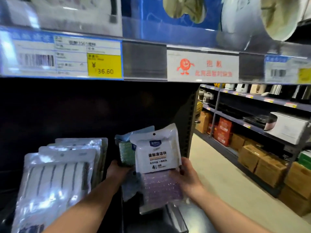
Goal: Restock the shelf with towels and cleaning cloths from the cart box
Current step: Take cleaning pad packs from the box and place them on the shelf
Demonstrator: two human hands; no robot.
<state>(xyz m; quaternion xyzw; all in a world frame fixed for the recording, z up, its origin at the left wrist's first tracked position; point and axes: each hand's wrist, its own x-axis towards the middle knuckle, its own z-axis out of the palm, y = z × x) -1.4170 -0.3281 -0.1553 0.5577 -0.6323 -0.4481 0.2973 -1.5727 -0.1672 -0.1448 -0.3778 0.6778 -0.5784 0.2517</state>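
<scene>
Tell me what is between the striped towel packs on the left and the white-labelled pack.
In the head view, the left hand with a green scrubber pack; the right hand holds the white-labelled pack.

Shop: price label [104, 67] on shelf edge [144, 59], stocked aisle.

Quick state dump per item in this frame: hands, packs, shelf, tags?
left hand: gripping the green scrubber pack
right hand: gripping the white-and-purple pack
green scrubber pack: sealed, upright, behind the front pack
white-and-purple pack: sealed, held upright, label facing camera
striped cloth packs: sealed, standing in a row, leaning back
shelf bay: dark, mostly unfilled
price tag: in rail, reads 36.60
</scene>
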